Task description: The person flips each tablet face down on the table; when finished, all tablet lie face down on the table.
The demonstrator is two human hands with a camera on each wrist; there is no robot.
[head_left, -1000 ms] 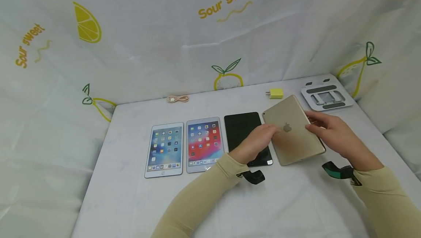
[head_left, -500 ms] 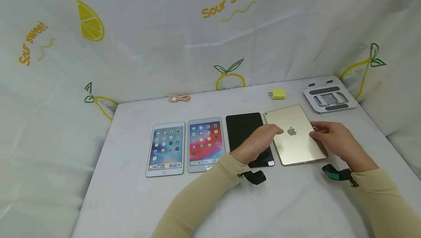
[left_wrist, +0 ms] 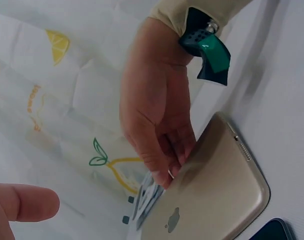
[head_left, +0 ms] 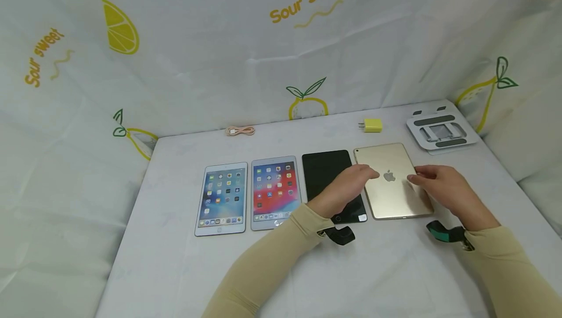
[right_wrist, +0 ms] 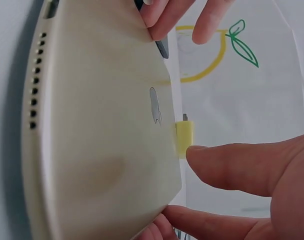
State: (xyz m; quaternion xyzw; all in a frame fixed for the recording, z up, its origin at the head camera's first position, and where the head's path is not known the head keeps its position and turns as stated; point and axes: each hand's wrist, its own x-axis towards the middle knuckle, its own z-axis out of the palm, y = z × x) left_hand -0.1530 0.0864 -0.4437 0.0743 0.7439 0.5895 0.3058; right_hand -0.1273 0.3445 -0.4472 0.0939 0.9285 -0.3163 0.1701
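A gold tablet (head_left: pixel 388 196) lies on the table with its back and apple logo up. At its right edge is my right hand (head_left: pixel 448 188); the right wrist view has the fingertips (right_wrist: pixel 179 212) touching the edge and the thumb (right_wrist: pixel 232 167) raised off the back. My left hand (head_left: pixel 347 186) is by the left edge, above a black tablet (head_left: pixel 322 167) that it partly covers. In the left wrist view its thumb (left_wrist: pixel 32 202) stands clear of the gold tablet. Further left lie two lit white-framed tablets, a red-and-blue-screen one (head_left: pixel 274 186) and a blue-screen one (head_left: pixel 221 196).
A yellow charger plug (head_left: pixel 372 125) lies behind the gold tablet. At the back right corner rests a folded white stand (head_left: pixel 440 131). A coiled pink cable (head_left: pixel 240 131) lies near the back edge, before the lemon-print cloth (head_left: pixel 210 74).
The gold tablet has gone from tilted and raised to flat on the table, beside the black one. My right hand has followed it down; its thumb has come off the tablet. The left hand has barely moved.
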